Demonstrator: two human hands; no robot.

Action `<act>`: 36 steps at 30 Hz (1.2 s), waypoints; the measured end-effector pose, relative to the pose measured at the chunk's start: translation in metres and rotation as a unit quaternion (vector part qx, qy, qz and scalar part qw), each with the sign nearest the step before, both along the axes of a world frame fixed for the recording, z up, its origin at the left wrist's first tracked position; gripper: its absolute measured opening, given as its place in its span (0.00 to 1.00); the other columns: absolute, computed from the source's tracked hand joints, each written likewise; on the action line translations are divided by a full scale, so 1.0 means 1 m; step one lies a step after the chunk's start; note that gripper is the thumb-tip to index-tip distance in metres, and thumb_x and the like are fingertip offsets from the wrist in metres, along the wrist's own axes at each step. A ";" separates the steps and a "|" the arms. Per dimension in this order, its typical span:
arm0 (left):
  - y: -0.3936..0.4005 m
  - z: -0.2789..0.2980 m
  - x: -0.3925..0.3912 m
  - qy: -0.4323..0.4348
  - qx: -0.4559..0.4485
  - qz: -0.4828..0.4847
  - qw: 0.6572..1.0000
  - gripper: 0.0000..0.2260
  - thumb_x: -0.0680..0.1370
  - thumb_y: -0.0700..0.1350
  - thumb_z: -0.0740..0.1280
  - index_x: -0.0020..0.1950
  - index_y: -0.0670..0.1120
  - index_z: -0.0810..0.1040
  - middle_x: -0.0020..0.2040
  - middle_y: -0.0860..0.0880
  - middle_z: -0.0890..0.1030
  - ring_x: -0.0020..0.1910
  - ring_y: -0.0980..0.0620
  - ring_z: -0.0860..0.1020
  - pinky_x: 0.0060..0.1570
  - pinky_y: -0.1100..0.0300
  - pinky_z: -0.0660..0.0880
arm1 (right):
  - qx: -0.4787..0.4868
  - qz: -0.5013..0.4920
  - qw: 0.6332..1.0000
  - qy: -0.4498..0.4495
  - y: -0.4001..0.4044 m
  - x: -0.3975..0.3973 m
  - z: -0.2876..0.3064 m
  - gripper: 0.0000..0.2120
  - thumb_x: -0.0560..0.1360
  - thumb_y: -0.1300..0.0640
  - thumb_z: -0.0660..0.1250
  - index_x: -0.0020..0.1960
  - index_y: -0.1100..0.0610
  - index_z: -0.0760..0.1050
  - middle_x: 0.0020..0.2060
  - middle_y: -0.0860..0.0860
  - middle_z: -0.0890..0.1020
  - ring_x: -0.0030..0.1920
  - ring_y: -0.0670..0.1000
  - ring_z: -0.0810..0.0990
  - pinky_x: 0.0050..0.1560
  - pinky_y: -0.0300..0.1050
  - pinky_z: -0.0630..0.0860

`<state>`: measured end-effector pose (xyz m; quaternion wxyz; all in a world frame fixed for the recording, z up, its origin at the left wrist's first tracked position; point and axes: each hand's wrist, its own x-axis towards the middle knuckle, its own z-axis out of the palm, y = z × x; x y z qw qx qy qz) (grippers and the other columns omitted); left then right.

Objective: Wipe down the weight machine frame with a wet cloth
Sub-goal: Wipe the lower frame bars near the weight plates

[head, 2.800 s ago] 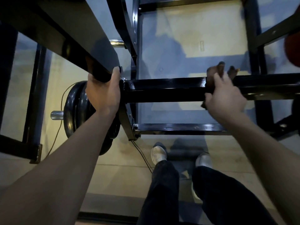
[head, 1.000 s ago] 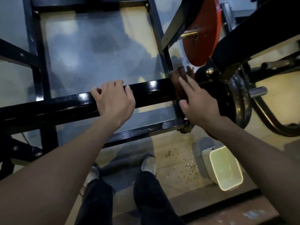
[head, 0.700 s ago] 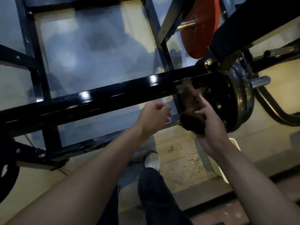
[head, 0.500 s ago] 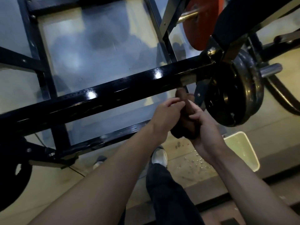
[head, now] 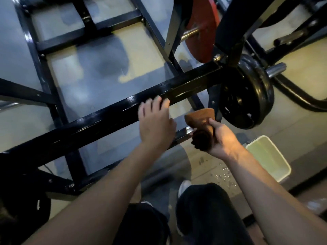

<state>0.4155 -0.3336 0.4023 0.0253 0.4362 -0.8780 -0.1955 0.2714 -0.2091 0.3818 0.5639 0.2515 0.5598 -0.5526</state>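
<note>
A glossy black crossbar [head: 99,117] of the weight machine frame runs diagonally from lower left to upper right. My left hand [head: 155,124] lies over this bar with its fingertips touching the top face. To its right my right hand [head: 221,138] grips a bunched brown cloth [head: 201,121], held below the bar and apart from it. The cloth sits just left of a black weight plate [head: 247,98] on the bar's right end.
A red weight plate [head: 203,29] hangs on a chrome peg behind the bar. A pale bucket of water [head: 269,158] stands on the floor at right, with drops spilled beside it. More black frame members [head: 44,68] cross the floor at left. My legs and shoes are below.
My right hand has taken the cloth off the bar's right end and lowered it. My left hand briefly joined it at the cloth, then went back up onto the bar.
</note>
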 end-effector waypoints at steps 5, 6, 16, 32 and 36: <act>-0.065 -0.037 0.048 -0.249 -0.141 -0.020 0.958 0.58 0.72 0.71 0.70 0.82 0.40 0.39 0.82 0.35 0.47 0.82 0.33 0.46 0.80 0.38 0.43 | -0.074 -0.083 0.990 0.082 -0.022 -0.022 -0.018 0.29 0.84 0.36 0.54 0.67 0.59 0.76 0.54 0.57 0.84 0.54 0.56 0.83 0.63 0.60 0.78; -0.069 -0.045 0.051 -0.256 -0.153 -0.013 0.954 0.56 0.71 0.69 0.71 0.82 0.40 0.44 0.80 0.35 0.55 0.80 0.33 0.54 0.79 0.37 0.50 | -0.089 -0.055 0.985 0.140 -0.029 -0.025 -0.021 0.29 0.84 0.34 0.53 0.67 0.55 0.77 0.56 0.56 0.85 0.57 0.56 0.84 0.62 0.57 0.80; -0.092 -0.097 0.060 -0.129 -0.329 -0.034 0.935 0.40 0.63 0.59 0.77 0.68 0.40 0.70 0.53 0.39 0.78 0.44 0.37 0.78 0.45 0.46 0.73 | 0.036 -0.015 0.707 0.706 -0.114 -0.036 -0.119 0.25 0.88 0.51 0.52 0.84 0.53 0.54 0.74 0.62 0.65 0.68 0.54 0.68 0.56 0.28 0.56; -0.075 -0.090 0.057 -0.124 -0.336 -0.007 0.933 0.37 0.71 0.63 0.70 0.73 0.49 0.62 0.59 0.47 0.72 0.54 0.45 0.74 0.54 0.53 0.71 | -0.037 0.008 0.606 0.794 -0.093 -0.047 -0.157 0.24 0.87 0.54 0.58 0.82 0.56 0.62 0.82 0.51 0.61 0.80 0.52 0.61 0.69 0.34 0.56; -0.077 -0.088 0.051 -0.144 -0.294 0.012 0.945 0.37 0.72 0.65 0.71 0.73 0.51 0.58 0.63 0.48 0.70 0.60 0.44 0.72 0.61 0.51 0.70 | -0.043 0.019 0.578 0.814 -0.079 -0.056 -0.173 0.22 0.84 0.54 0.64 0.78 0.54 0.70 0.78 0.49 0.69 0.76 0.53 0.68 0.68 0.43 0.64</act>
